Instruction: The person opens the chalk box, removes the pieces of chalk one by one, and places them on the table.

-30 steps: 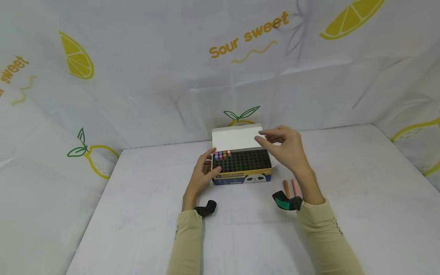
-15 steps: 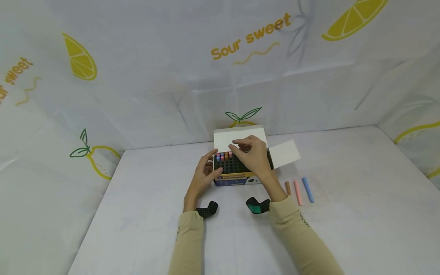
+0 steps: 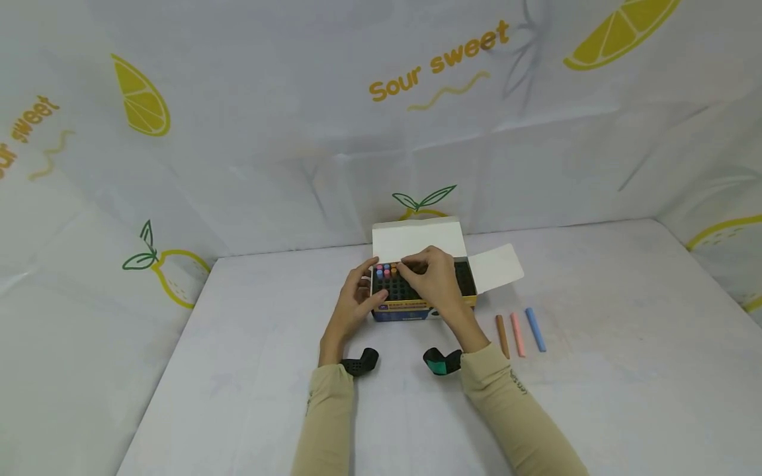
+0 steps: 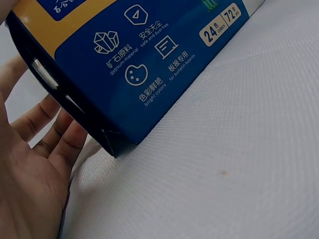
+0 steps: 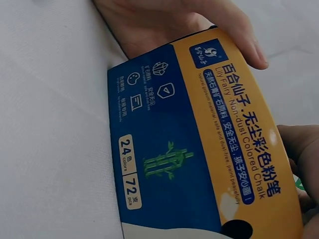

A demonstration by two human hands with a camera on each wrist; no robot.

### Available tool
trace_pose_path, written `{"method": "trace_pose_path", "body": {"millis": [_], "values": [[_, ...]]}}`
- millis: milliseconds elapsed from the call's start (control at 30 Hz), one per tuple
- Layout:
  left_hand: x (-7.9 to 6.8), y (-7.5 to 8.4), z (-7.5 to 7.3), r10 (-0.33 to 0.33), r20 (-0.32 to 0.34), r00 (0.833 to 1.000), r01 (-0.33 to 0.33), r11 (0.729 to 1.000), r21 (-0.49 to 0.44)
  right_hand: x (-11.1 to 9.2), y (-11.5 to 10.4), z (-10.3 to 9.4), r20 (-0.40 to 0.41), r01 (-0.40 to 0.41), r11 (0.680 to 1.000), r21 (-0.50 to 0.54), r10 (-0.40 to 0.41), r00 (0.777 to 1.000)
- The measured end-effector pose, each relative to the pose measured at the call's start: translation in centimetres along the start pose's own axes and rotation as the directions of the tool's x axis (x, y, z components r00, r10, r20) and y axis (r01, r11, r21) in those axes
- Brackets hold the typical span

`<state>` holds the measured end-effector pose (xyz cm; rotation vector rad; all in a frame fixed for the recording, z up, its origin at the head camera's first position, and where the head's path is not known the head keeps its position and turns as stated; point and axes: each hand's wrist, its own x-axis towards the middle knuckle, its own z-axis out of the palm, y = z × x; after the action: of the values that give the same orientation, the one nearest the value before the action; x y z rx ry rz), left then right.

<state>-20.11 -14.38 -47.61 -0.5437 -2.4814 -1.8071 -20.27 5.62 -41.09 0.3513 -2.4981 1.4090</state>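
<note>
My desk is covered in white cloth with a woven grain, marked by a small brownish speck. Behind it hangs a pale, lightly creased backdrop printed with yellow lemon slices, outlined lemons with green leaves, and orange "Sour sweet" lettering. More of the fabric rises at either side.

The chalk box sits near the desk's back edge, its white lid raised behind and a side flap folded out to the right. My left hand grips its left end, thumb over the front edge. My right hand is above the holes, thumb and forefinger nearly together beside the upright chalks; I can't tell whether they pinch one. Brown, pink and blue sticks lie apart on the cloth, right of my wrist.
</note>
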Motion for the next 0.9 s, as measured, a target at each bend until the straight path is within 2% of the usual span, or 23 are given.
{"method": "trace_pose_path", "body": {"millis": [200,367,667,900], "values": [[0.01,-0.04,0.01,-0.003,0.000,1.000,0.003,1.000,-0.008,-0.02,0.05,0.24,-0.005,0.006,0.999,-0.052,-0.007,1.000],[0.02,-0.06,0.05,0.001,-0.001,1.000,-0.001,1.000,-0.003,-0.05,0.06,0.38,-0.024,0.015,0.998,-0.056,-0.016,1.000],[-0.04,0.08,0.00,-0.001,0.001,1.000,0.001,1.000,-0.003,0.04,-0.32,0.46,-0.018,-0.040,0.998,-0.043,0.040,0.999],[0.05,0.10,-0.03,0.009,-0.001,1.000,-0.009,1.000,0.003,0.28,-0.53,0.29,-0.091,0.015,1.000,-0.006,-0.016,0.996]]}}
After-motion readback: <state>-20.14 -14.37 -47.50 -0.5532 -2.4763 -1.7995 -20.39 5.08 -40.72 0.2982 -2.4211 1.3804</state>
